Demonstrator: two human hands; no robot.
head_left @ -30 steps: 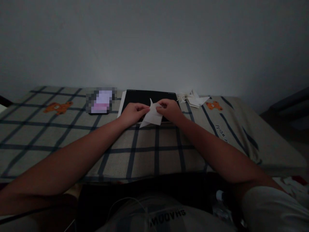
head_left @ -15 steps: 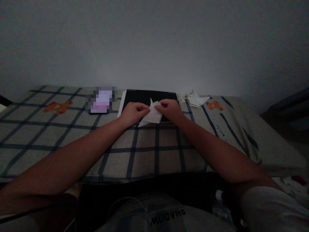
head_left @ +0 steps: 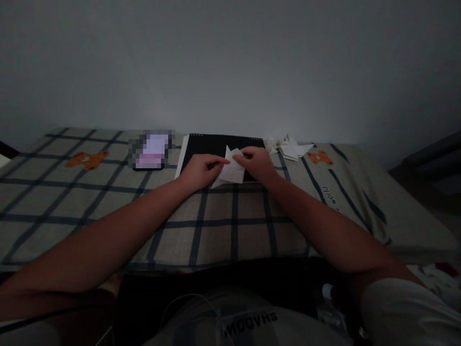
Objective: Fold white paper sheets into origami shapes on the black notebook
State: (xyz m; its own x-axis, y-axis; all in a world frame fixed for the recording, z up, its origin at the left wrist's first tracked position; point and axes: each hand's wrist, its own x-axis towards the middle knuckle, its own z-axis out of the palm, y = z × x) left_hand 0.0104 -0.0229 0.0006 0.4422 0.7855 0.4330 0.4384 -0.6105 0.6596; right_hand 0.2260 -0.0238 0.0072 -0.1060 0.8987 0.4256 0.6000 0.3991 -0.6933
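My left hand (head_left: pixel 200 169) and right hand (head_left: pixel 256 163) pinch a folded white paper (head_left: pixel 231 169) between their fingers, just above a black pad (head_left: pixel 216 144). The pad lies on a checked, bear-print bed (head_left: pixel 234 221), with finished paper folds (head_left: pixel 288 147) nearby.

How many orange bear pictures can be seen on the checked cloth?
2: one bear on the cloth's far left, one bear on the far right beside the folded papers. Others may be hidden.

Matt white paper piece (head_left: pixel 231 169) – creased – on soft checked cloth cover (head_left: pixel 216 216)
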